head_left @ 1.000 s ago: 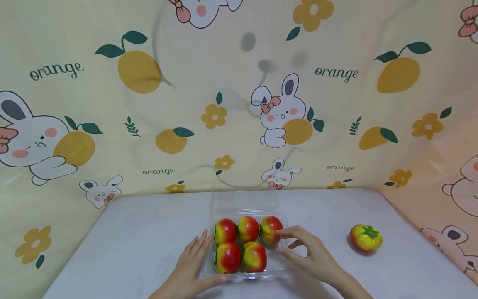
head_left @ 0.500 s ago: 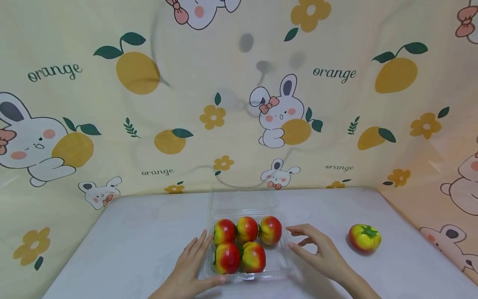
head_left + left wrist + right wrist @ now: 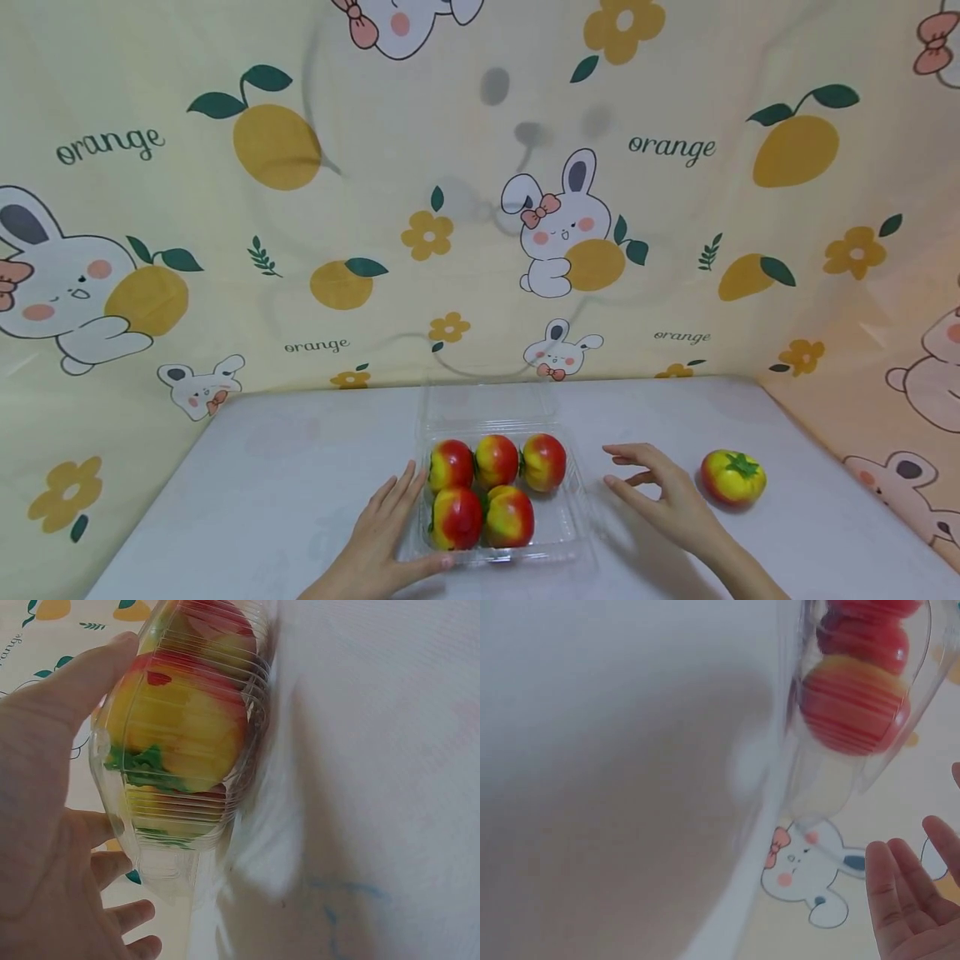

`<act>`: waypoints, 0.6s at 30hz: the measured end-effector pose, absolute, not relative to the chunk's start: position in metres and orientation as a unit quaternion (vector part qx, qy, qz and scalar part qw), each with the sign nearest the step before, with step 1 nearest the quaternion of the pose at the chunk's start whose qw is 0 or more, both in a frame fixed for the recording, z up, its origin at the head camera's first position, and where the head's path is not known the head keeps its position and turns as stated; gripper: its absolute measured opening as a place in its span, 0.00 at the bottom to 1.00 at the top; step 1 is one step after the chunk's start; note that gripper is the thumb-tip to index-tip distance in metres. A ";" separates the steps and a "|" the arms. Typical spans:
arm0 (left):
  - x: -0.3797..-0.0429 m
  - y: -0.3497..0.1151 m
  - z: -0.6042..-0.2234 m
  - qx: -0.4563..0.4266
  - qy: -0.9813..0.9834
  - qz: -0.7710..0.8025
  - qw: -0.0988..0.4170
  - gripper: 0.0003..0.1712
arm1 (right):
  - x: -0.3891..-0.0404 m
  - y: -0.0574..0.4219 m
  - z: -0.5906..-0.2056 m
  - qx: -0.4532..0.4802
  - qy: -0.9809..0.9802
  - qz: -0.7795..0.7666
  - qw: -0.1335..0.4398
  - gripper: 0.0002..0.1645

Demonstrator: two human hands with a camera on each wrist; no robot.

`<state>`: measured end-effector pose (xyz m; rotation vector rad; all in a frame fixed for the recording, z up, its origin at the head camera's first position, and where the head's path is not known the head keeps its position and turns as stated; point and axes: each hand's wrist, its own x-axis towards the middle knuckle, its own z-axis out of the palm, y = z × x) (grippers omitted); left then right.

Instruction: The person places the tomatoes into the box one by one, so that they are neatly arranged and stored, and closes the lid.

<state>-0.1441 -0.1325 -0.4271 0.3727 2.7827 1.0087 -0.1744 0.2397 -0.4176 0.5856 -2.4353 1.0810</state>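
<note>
In the head view, a clear plastic clamshell box (image 3: pixel 555 525) holds several red-and-yellow persimmon-like fruits (image 3: pixel 497 460): three at the back, two at the front. Its front right corner shows bare plastic. My left hand (image 3: pixel 378 542) rests along the box's left side, fingers straight, thumb by the front edge. The left wrist view has thumb and fingers at the rim, beside a fruit (image 3: pixel 176 720) with green leaves. My right hand (image 3: pixel 663 500) is right of the box, fingers loosely bent and holding nothing. Beyond it lies a loose persimmon-like fruit (image 3: pixel 732 478), green leaves up.
The box's clear lid (image 3: pixel 491 404) stands folded open towards the back. Everything sits on a white-covered table (image 3: pixel 300 467). Behind and to the right hangs a cream cloth (image 3: pixel 480 208) printed with rabbits and oranges.
My right hand has let go of the back right fruit in the box and moved right, away from the box. My left hand stays at the box's left side.
</note>
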 end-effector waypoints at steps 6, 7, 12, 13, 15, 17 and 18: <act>-0.144 -0.131 -0.426 0.118 0.931 0.336 0.083 0.61 | -0.174 0.248 -0.417 0.201 -0.877 0.380 0.216 0.24; -0.144 -0.131 -0.427 0.119 0.931 0.336 0.082 0.61 | -0.174 0.250 -0.416 0.198 -0.878 0.379 0.217 0.24; -0.144 -0.131 -0.427 0.118 0.930 0.338 0.083 0.61 | -0.174 0.258 -0.416 0.191 -0.877 0.380 0.225 0.24; -0.144 -0.132 -0.427 0.117 0.930 0.338 0.082 0.61 | -0.174 0.260 -0.416 0.190 -0.876 0.380 0.227 0.24; -0.143 -0.132 -0.427 0.119 0.930 0.339 0.081 0.61 | -0.174 0.264 -0.417 0.189 -0.876 0.382 0.228 0.24; -0.143 -0.132 -0.427 0.121 0.929 0.340 0.080 0.61 | -0.175 0.268 -0.418 0.186 -0.875 0.384 0.230 0.23; -0.143 -0.131 -0.427 0.123 0.929 0.341 0.079 0.61 | -0.175 0.270 -0.418 0.184 -0.875 0.384 0.231 0.23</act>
